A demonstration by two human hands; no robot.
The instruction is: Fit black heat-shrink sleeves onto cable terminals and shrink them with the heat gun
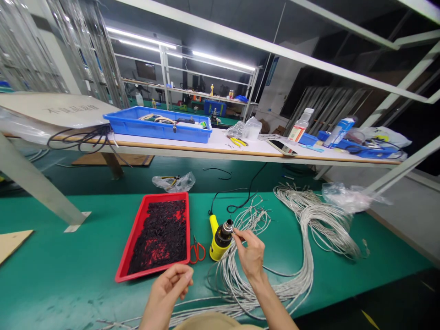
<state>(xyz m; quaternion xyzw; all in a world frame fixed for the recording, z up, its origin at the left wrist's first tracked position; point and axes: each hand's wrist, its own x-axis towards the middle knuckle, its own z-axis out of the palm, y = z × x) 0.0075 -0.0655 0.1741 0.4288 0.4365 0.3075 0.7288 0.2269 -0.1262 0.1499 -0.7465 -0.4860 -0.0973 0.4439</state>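
My right hand (250, 252) is closed in a pinch at the nozzle of a yellow and black heat gun (219, 243). Between the fingertips is what looks like the end of a thin cable, mostly hidden. The heat gun stands with its nozzle pointing up. My left hand (171, 286) hovers by the near right corner of a red tray (188, 224), thumb against curled fingers; what it may hold is hidden. Short black tube-like pieces (160, 233) fill the tray. Under and around my right arm lies a bundle of grey-white cables (237, 279).
Red-handled scissors (197, 252) lie between the tray and heat gun. More coiled cables (316, 220) spread to the right. Behind, a raised shelf (220, 149) carries a blue tray (158, 130), yellow pliers (238, 141) and a bottle (300, 126). A metal post (44, 183) stands left.
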